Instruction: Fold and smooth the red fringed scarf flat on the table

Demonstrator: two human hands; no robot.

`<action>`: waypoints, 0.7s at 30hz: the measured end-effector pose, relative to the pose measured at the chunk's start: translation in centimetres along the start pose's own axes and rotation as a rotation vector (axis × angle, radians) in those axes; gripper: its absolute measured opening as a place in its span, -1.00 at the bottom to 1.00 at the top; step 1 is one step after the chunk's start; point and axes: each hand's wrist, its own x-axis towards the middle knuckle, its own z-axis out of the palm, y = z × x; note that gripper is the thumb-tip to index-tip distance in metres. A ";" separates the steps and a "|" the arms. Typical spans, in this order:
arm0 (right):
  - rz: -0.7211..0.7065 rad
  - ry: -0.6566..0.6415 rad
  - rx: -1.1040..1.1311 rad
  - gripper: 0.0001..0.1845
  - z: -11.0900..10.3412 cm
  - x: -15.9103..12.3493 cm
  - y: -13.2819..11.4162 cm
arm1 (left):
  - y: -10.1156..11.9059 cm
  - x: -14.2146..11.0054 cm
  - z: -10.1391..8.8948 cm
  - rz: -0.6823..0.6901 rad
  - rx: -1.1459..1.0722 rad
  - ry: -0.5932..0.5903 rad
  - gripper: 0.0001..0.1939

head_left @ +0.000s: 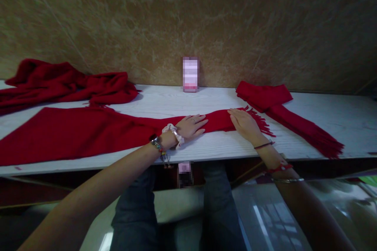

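Observation:
A red scarf (73,133) lies along the white board, wide at the left and narrowing to a folded strip toward the right, where its fringe spreads out. My left hand (190,126) rests flat on the narrow part, fingers stretched to the right. Near the fringed end, my right hand (244,124) lies on the cloth with its fingers extended toward the upper left. Neither hand grips anything. Bracelets circle both wrists, and a watch and a pale scrunchie are on the left one.
The white board (165,102) runs against a brown marbled wall (147,19). A crumpled red cloth (67,84) with fringe lies at the back left. On the right sits another red scarf (294,121), folded narrow and bent. A phone-like object (190,74), blurred out, leans on the wall.

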 end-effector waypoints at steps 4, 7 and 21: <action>-0.014 0.069 0.020 -0.61 -0.1 0.1 -0.1 | 0.0 -0.2 -0.3 0.030 -0.011 -0.018 -0.50; -0.047 0.140 0.054 -0.63 -0.6 0.4 -0.6 | -0.1 -0.1 -0.5 0.040 -0.043 0.000 -0.43; -0.049 0.116 0.066 -0.65 -0.8 0.8 -1.0 | -0.7 0.4 -0.9 0.195 -0.151 0.148 -0.62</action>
